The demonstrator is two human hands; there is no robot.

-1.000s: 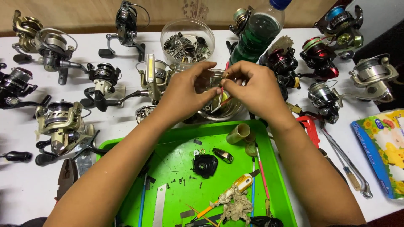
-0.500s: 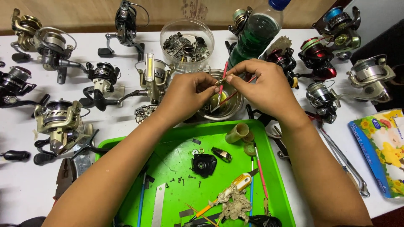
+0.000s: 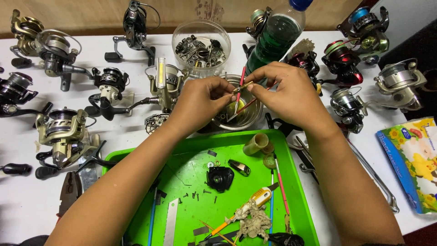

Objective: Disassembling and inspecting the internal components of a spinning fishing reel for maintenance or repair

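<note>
My left hand [image 3: 202, 98] and my right hand [image 3: 286, 91] meet above a small metal bowl [image 3: 248, 119] at the table's middle. Between their fingertips they pinch a small brass-coloured reel part [image 3: 241, 87]. A thin red-handled brush [image 3: 240, 84] stands in the bowl beside the part; I cannot tell which hand, if any, holds it. Just in front of the bowl lies a green tray [image 3: 191, 182] with a black reel part [image 3: 219, 176], screws, a yellow-handled tool [image 3: 255, 200] and a wad of dirty material [image 3: 252, 223].
Several spinning reels [image 3: 61, 132] lie across the white table on both sides. A clear tub of metal parts [image 3: 201, 45] and a green bottle [image 3: 275, 34] stand behind the bowl. Pliers [image 3: 68, 189] lie left of the tray, a tissue pack [image 3: 412, 161] at the right edge.
Both hands have shifted slightly and the small part is now held higher between the fingertips, above the bowl. Nothing else on the table has moved.
</note>
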